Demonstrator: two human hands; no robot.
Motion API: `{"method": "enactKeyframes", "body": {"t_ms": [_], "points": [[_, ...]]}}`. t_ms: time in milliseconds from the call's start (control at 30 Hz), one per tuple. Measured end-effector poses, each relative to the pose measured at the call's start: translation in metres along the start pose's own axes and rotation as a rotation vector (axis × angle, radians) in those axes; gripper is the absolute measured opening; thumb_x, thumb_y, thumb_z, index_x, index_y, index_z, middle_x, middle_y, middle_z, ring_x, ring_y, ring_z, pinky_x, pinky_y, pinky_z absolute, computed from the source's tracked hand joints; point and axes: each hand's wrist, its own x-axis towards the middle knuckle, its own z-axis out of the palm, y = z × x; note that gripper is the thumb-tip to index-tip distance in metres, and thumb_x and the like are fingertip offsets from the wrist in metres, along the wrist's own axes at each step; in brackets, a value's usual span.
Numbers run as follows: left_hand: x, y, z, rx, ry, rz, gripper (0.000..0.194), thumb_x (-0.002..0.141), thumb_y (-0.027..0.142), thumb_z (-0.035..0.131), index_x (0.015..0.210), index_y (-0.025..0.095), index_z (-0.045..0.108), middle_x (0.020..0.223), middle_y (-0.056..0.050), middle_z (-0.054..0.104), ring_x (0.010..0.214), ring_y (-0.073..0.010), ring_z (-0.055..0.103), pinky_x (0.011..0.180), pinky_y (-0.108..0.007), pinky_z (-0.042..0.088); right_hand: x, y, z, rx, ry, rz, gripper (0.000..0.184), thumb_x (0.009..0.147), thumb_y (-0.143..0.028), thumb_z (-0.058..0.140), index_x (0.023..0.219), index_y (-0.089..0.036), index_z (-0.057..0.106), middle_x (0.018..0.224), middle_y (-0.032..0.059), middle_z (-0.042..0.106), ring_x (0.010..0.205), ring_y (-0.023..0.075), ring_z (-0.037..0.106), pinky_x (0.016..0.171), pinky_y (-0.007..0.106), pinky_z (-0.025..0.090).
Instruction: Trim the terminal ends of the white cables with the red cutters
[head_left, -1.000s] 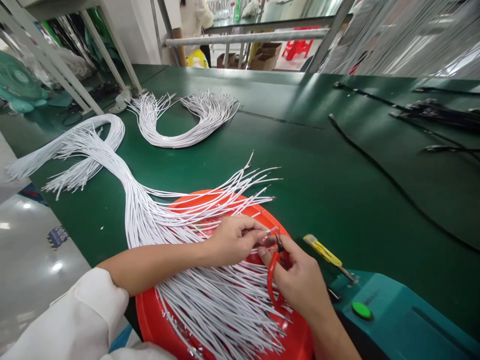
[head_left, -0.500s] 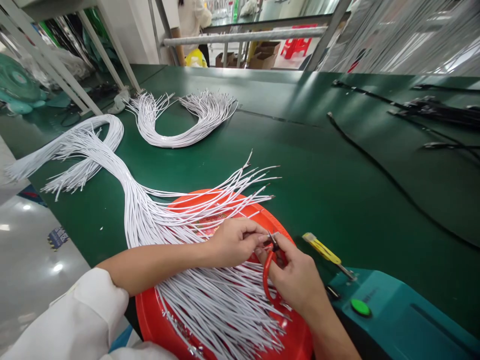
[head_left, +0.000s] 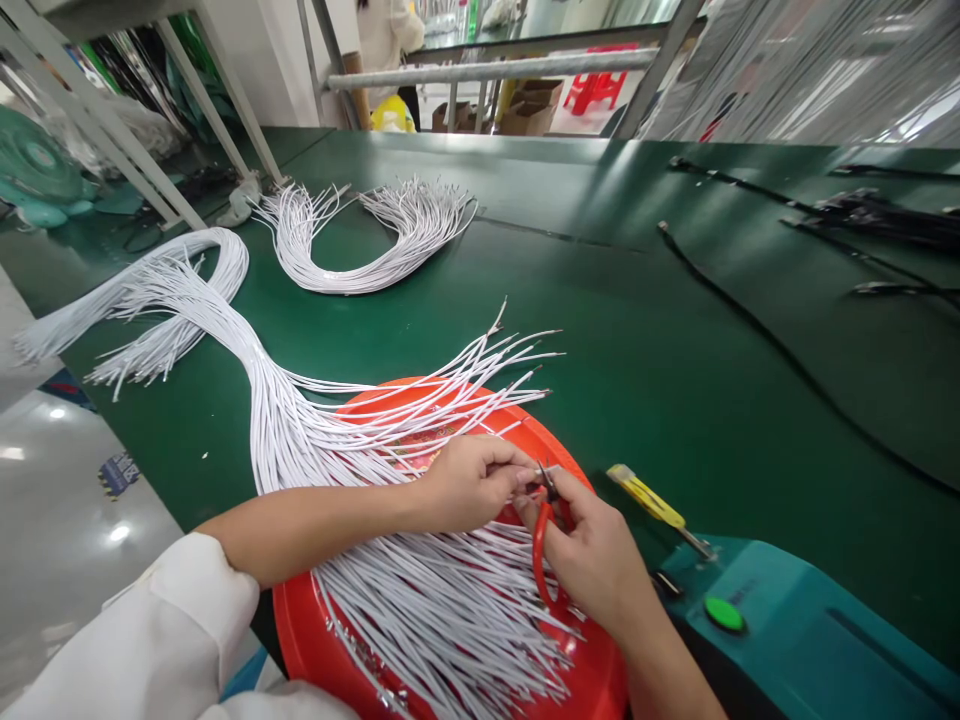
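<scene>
My right hand (head_left: 589, 540) holds a pair of red-handled scissors (head_left: 541, 560), the dark blades pointing up between both hands. Close against it, my left hand (head_left: 472, 485) pinches the end of a white cable, though the fingertips hide most of it. Beneath both hands, a large bundle of white cables (head_left: 442, 600) fans out over a red basin (head_left: 300, 625). Some cable ends (head_left: 517, 370) spread past the basin's far rim. Small shiny bits lie in the basin's lower left.
On the green table (head_left: 600, 330) lie two more white cable bundles (head_left: 352, 278) (head_left: 221, 260), a yellow-handled tool (head_left: 646, 496) and black cables (head_left: 787, 350). A teal machine with a green button (head_left: 724, 614) stands at the right front. Behind the table a person (head_left: 388, 35) is partly visible.
Almost nothing differs. The scissors handle has shifted very slightly right in my right hand; both hands stay together over the basin.
</scene>
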Motion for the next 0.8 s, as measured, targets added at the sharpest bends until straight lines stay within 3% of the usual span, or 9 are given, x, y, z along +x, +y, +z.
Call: {"method": "enactKeyframes", "body": {"t_ms": [133,233,367,433,567,800], "points": [[0.002,-0.002,0.0,-0.061,0.046,-0.058,0.014,0.076,0.018,0.051,0.076,0.01,0.063,0.071,-0.004,0.063,0.066,-0.0119,0.057,0.065,-0.023,0.045,0.003,0.001,-0.004,0.027,-0.04,0.019,0.014,0.071,-0.034,0.055,0.065,-0.022,0.053,0.048,-0.0042,0.048,0.054,0.0151,0.053,0.05,0.024,0.041],[0.003,-0.005,0.0,-0.049,0.09,-0.049,0.018,0.076,0.021,0.053,0.081,0.009,0.065,0.071,-0.004,0.063,0.066,-0.0119,0.057,0.063,-0.023,0.045,0.003,0.002,-0.006,0.135,-0.035,0.016,0.014,0.07,-0.033,0.06,0.069,-0.021,0.055,0.052,-0.0036,0.051,0.054,0.0145,0.054,0.05,0.024,0.043],[0.003,-0.005,0.0,0.068,0.114,0.007,0.022,0.077,0.027,0.055,0.081,0.009,0.067,0.066,-0.003,0.061,0.059,-0.0097,0.051,0.057,-0.021,0.041,0.003,-0.003,-0.004,0.319,0.348,0.061,0.02,0.069,-0.035,0.065,0.078,-0.019,0.056,0.065,-0.0002,0.059,0.056,0.0128,0.055,0.053,0.024,0.046],[0.003,-0.004,0.0,0.167,0.112,0.058,0.022,0.077,0.027,0.055,0.08,0.01,0.069,0.064,-0.002,0.06,0.058,-0.0088,0.049,0.054,-0.02,0.037,0.003,-0.008,-0.001,0.404,0.475,0.076,0.022,0.069,-0.034,0.067,0.081,-0.019,0.056,0.073,0.0022,0.063,0.064,0.0144,0.06,0.059,0.026,0.049],[0.0,-0.002,0.001,0.332,0.127,0.145,0.017,0.076,0.022,0.056,0.073,0.012,0.069,0.062,-0.001,0.059,0.057,-0.0078,0.047,0.054,-0.019,0.034,0.001,-0.014,0.004,0.547,0.499,0.118,0.03,0.065,-0.033,0.072,0.087,-0.019,0.056,0.077,0.0037,0.067,0.071,0.0174,0.065,0.065,0.031,0.053],[-0.001,-0.004,0.002,0.355,0.121,0.129,0.016,0.076,0.023,0.056,0.068,0.013,0.066,0.063,0.0,0.061,0.058,-0.0076,0.048,0.053,-0.019,0.034,0.001,-0.004,0.011,0.458,0.518,0.096,0.029,0.067,-0.033,0.072,0.087,-0.019,0.057,0.076,0.0029,0.065,0.066,0.0146,0.062,0.063,0.029,0.052]]}}
